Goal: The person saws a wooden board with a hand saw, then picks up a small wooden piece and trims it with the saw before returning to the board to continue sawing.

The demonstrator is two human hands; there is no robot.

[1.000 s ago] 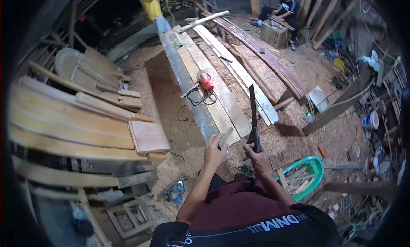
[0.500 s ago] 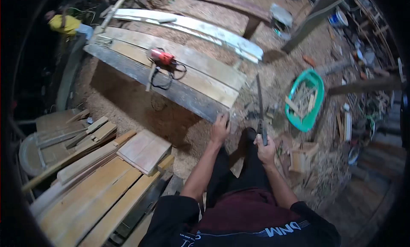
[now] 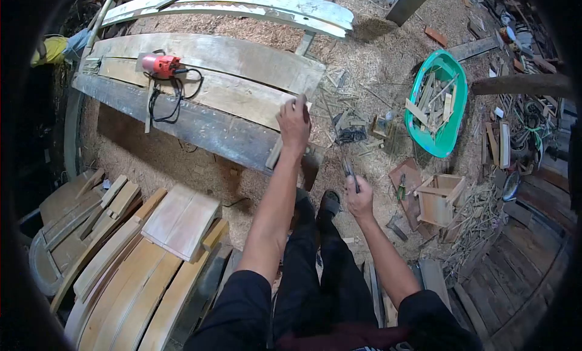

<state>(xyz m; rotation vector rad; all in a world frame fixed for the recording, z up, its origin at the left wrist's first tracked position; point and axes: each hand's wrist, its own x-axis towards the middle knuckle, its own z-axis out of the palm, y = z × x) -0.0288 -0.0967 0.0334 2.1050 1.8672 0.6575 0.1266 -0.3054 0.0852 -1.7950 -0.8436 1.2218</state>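
My left hand (image 3: 294,126) is at the right end of a pale wooden plank (image 3: 224,90) on the workbench, fingers bent over the end; the underside of the grip is hidden. A wider board (image 3: 200,50) lies along the plank's far side. In front of it runs the dark beam of the bench (image 3: 212,132). Right of the bench, my right hand (image 3: 361,199) is closed around the dark handle of a handsaw (image 3: 347,168). The blade points away from me and looks foreshortened. A red power tool (image 3: 160,66) with a black cord rests on the planks.
A green tub (image 3: 459,117) of wood offcuts stands at right. Nearer are a small wooden box (image 3: 438,205) and pliers (image 3: 401,187). Stacked boards (image 3: 130,284) fill the lower left. A white curved beam (image 3: 260,4) lies behind. A person in yellow (image 3: 51,50) is at far left.
My left hand has reached forward from the bench's near corner to the pale plank's end. The saw, still in my right hand, has swung so its blade appears much shorter. My view has shifted.
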